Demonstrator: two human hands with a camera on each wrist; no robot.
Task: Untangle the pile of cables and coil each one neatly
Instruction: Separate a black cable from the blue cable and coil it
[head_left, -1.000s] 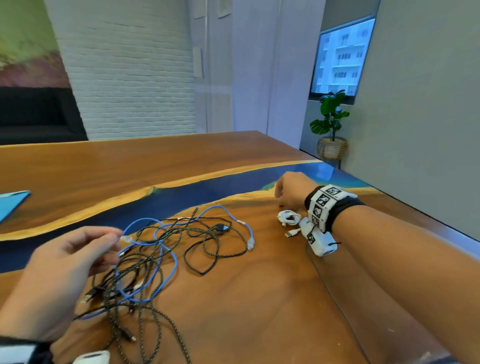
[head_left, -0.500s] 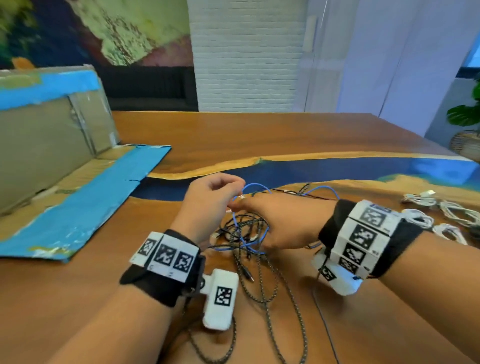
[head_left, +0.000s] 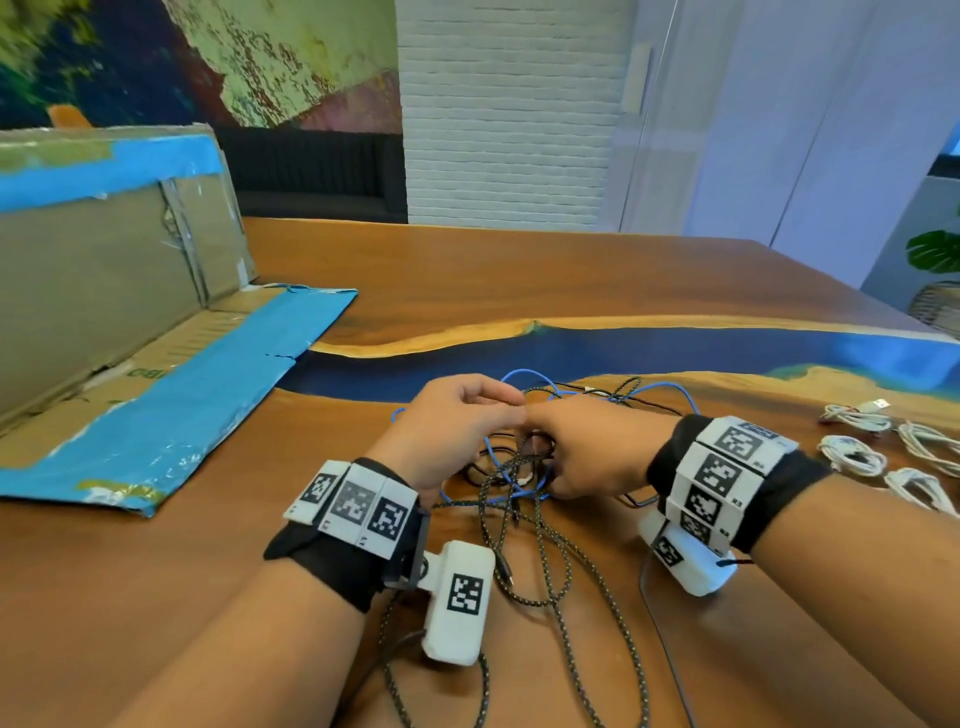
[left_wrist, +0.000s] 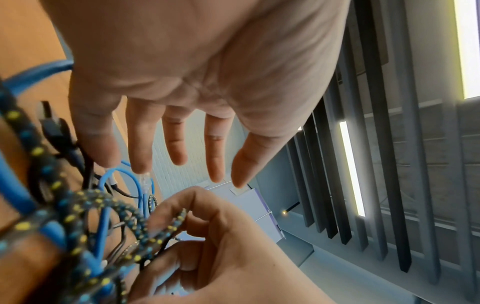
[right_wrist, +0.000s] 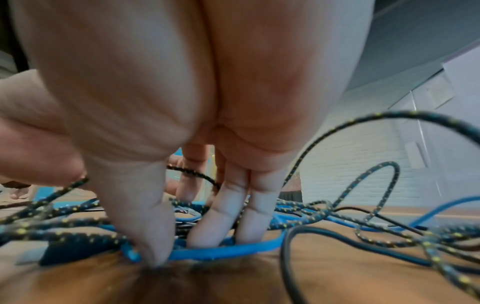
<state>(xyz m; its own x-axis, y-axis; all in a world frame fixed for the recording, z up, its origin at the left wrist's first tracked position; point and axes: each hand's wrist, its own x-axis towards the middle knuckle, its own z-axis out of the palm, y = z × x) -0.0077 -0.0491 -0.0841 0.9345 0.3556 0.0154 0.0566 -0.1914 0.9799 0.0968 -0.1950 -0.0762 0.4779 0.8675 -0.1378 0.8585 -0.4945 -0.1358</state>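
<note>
A broad wooden surface (head_left: 597, 270) with a glossy grain and a winding blue resin strip carries everything. At its left stands a folded sheet of brown cardboard (head_left: 104, 291), its edges bound in blue tape. Near the middle lies the tangle of cables (head_left: 519, 467) — a smooth blue cable (right_wrist: 228, 250), a braided black cable (head_left: 550, 571) flecked with yellow whose loops trail toward the near edge, and a thin black cable (right_wrist: 285, 253) of plain rubber. To the right, well apart from the tangle, rest several white cables (head_left: 852, 457) already wound into small bundles.

Both hands meet over the tangle. The left hand (head_left: 452, 421) hangs above it with fingers (left_wrist: 171, 139) straight and spread, gripping nothing, one fingertip just beside a clear plug. The right hand (head_left: 587, 447) pinches a loop of the braided cable between thumb and forefinger, its other fingers pressed down among the blue loops on the wood.
</note>
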